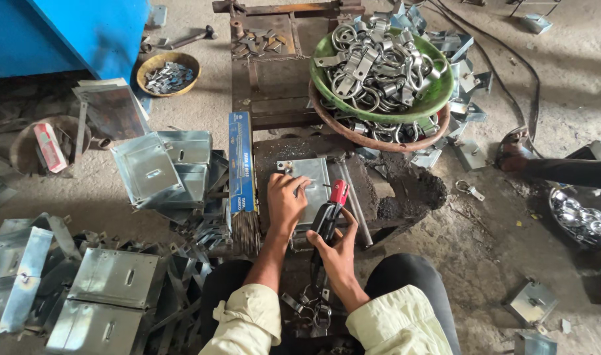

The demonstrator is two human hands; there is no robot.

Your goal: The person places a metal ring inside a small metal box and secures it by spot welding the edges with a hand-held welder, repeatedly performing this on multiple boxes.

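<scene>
Galvanized plate at frame centre lies flat under the pressing, spread left hand, so keep it pinned steady while the right hand, clamped round the red-tipped electrode holder, works its edge.

Green basin ahead, metal boxes left, bare floor right

This is a rough metal workshop. The dusty concrete floor is strewn with galvanized sheet-metal boxes, a green basin heaped with steel pipe clamps, a hammer, cables, and a grimy iron work stand.
</scene>
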